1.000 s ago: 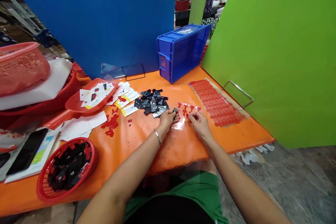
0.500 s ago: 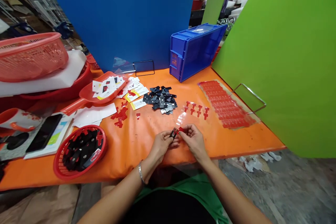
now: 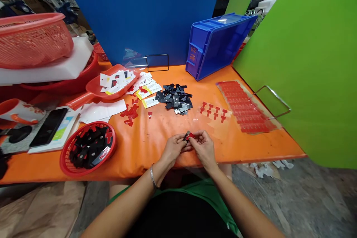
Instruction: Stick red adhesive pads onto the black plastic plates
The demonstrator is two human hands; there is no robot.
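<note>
My left hand point(image 3: 173, 149), with a silver bangle at its wrist, pinches a small black flat piece point(image 3: 185, 137) close to the table's front edge. Against that piece, my right hand point(image 3: 204, 148) holds a small red sticker-like piece point(image 3: 191, 135) between thumb and finger. The fingertips partly hide both pieces. Beyond the hands lies a heap of black and grey flat pieces point(image 3: 175, 97). Several red T-shaped pieces point(image 3: 213, 111) sit in two rows on a clear strip to the right. A larger sheet of red pieces point(image 3: 245, 108) lies farther right.
At left stand a red basket of black pieces point(image 3: 90, 148), a red dustpan point(image 3: 96, 85) holding cards, loose red scraps point(image 3: 131, 112), a phone point(image 3: 48, 126) and a mug point(image 3: 21, 112). A blue crate point(image 3: 199, 50) stands at the back. A green panel point(image 3: 306, 63) borders the right.
The red piece in my right hand has come over the black piece in my left and now overlaps it. The whole view has shifted slightly.
</note>
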